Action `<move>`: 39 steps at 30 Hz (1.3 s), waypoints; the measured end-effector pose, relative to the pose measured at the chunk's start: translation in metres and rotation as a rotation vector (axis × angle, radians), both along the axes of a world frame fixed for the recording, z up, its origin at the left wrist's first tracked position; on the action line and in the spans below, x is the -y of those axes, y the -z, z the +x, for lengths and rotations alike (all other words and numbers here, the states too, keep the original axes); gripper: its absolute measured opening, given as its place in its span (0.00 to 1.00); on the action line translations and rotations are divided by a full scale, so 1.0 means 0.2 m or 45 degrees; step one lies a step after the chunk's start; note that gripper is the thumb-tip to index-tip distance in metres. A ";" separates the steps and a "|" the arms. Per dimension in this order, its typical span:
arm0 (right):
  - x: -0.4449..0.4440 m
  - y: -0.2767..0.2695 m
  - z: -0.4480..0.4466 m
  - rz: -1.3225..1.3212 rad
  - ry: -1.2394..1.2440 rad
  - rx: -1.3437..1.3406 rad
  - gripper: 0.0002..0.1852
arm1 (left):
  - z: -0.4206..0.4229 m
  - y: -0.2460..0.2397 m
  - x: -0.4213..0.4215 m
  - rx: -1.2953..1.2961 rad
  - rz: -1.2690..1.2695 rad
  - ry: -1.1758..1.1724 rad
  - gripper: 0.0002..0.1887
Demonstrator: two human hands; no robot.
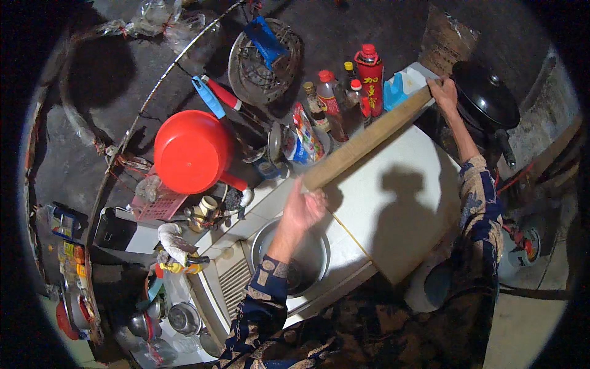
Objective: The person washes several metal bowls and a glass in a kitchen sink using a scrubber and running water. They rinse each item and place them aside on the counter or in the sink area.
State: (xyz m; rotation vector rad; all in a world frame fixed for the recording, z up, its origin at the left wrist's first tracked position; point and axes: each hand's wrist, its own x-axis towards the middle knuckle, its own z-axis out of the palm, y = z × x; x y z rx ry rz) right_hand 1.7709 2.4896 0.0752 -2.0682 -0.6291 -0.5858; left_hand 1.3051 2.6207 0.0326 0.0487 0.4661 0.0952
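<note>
A long wooden board (368,138) is held slantwise above the white countertop (405,157). My left hand (304,205) grips its near left end, with the thumb up along the wood. At the far right end, my right hand (443,92) has its fingers around the board's edge. Below my left forearm stands a round metal basin (318,258), partly hidden by the sleeve. Bottles with red caps, one of them a red bottle (371,80), stand behind the board, beside a blue plastic thing (395,92) in a white tray (417,76).
A black lidded pan (488,94) sits at the right. On the left a red plastic dipper (191,152) hangs near a pink basket (159,203). A metal strainer (265,62) hangs on the dark wall. Small metal bowls (184,318) stand at the lower left.
</note>
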 end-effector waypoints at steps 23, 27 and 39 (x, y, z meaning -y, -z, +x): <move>-0.83 0.07 0.11 -0.199 -0.139 -0.079 0.38 | 0.06 0.15 -0.59 -0.018 0.292 -0.108 0.38; -0.86 0.12 0.15 -0.164 -0.146 -0.083 0.37 | 0.03 0.23 -0.59 -0.022 0.354 -0.109 0.34; -0.95 0.12 0.15 -0.257 -0.185 -0.169 0.34 | -0.36 0.50 -0.40 -0.202 0.280 -0.138 0.20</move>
